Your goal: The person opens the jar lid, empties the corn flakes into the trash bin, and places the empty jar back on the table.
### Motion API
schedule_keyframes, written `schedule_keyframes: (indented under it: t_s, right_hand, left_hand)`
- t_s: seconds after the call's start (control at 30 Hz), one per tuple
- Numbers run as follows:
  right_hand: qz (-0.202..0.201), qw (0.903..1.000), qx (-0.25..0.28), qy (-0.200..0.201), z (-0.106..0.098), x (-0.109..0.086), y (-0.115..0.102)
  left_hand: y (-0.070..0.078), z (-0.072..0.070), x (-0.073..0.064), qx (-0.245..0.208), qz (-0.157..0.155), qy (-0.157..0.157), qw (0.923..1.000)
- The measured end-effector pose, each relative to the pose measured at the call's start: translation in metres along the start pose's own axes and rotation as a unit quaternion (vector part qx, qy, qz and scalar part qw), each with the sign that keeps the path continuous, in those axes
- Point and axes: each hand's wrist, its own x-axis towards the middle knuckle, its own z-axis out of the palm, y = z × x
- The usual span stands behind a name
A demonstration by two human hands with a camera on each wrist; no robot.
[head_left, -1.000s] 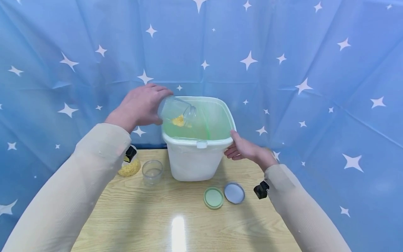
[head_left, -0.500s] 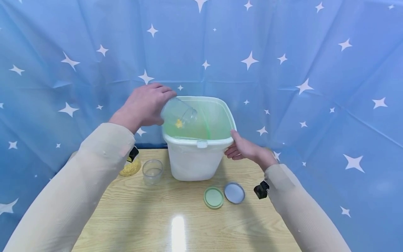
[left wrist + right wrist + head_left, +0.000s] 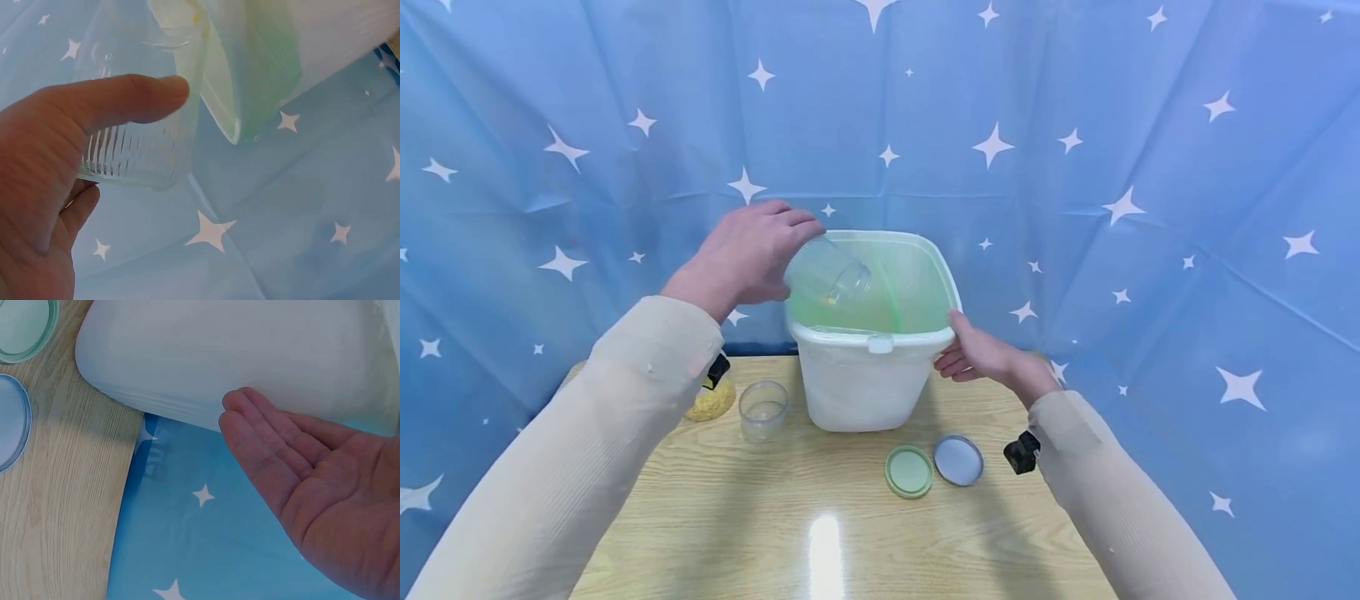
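Note:
My left hand (image 3: pixel 745 254) grips a clear ribbed jar (image 3: pixel 827 271) around its base end. The jar lies tipped over the open top of a white storage bin (image 3: pixel 865 379), its mouth pointing right and down. A few yellow bits cling near the mouth; the rest of the jar looks see-through. In the left wrist view my thumb (image 3: pixel 144 97) lies across the jar's side. My right hand (image 3: pixel 981 350) holds the bin's right front corner, thumb at the rim and fingers below it, against the outer wall. The bin's inside looks pale green; its bottom is hidden.
A clear empty cup (image 3: pixel 763 410) stands left of the bin. Behind the left sleeve, partly hidden, is a container of yellow flakes (image 3: pixel 711 402). A green lid (image 3: pixel 909 472) and a grey-blue lid (image 3: pixel 958 460) lie on the wooden table (image 3: pixel 760 525). A blue starred curtain hangs behind.
The yellow pieces in the jar have dropped from a small heap to a few bits near the mouth. My left hand has shifted slightly right; my right hand stays at the bin's corner.

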Motion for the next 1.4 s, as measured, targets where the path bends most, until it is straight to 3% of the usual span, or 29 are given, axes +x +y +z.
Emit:
schedule_keyframes:
  t_s: [0.73, 0.87, 1.1, 1.4]
  right_hand:
    - [0.002, 1.0000, -0.002, -0.001, 0.000, 0.000, -0.001]
    - [0.002, 1.0000, -0.001, -0.003, 0.001, -0.001, -0.002]
    - [0.001, 1.0000, -0.001, -0.002, 0.002, 0.000, -0.003]
    - [0.002, 1.0000, -0.002, 0.001, 0.000, -0.001, 0.000]
  left_hand:
    - [-0.003, 0.005, -0.001, -0.006, 0.004, 0.013, 0.9999]
    - [-0.006, 0.004, -0.001, -0.026, -0.004, 0.023, 0.9994]
    - [-0.006, 0.005, -0.003, -0.011, -0.002, 0.003, 0.9999]
    - [-0.013, 0.010, -0.007, -0.047, -0.021, 0.017, 0.9986]
